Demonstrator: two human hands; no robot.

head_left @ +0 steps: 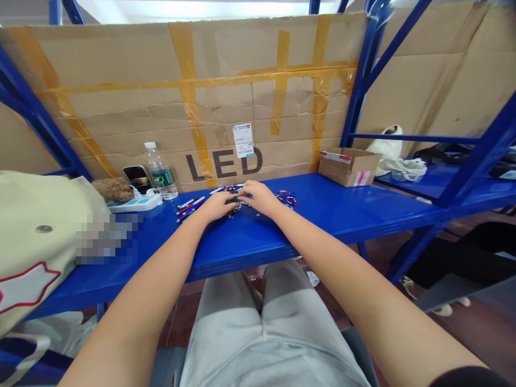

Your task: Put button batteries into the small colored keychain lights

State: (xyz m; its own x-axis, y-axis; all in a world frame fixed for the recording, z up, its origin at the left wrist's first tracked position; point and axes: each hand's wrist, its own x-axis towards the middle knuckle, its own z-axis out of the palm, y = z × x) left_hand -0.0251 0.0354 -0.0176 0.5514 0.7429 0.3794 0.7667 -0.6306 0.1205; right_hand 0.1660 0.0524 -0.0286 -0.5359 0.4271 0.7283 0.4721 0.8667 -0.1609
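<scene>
My left hand (215,206) and my right hand (262,198) sit close together on a blue steel shelf (322,212), fingertips over a loose pile of small metal discs (237,209). A small green part (235,198) shows at my left fingertips, but I cannot tell if it is held. To the left of my left hand lie several coloured pens (189,208). Coloured carabiner clips (287,199) lie beyond my right hand, not touching it.
Behind the shelf stands taped cardboard printed LED (181,107). A water bottle (161,172), a phone (138,179) and a white power strip (137,203) stand at left, beside a beige bag (40,236). A cardboard box (349,166) sits at right, by a blue rack upright (365,75).
</scene>
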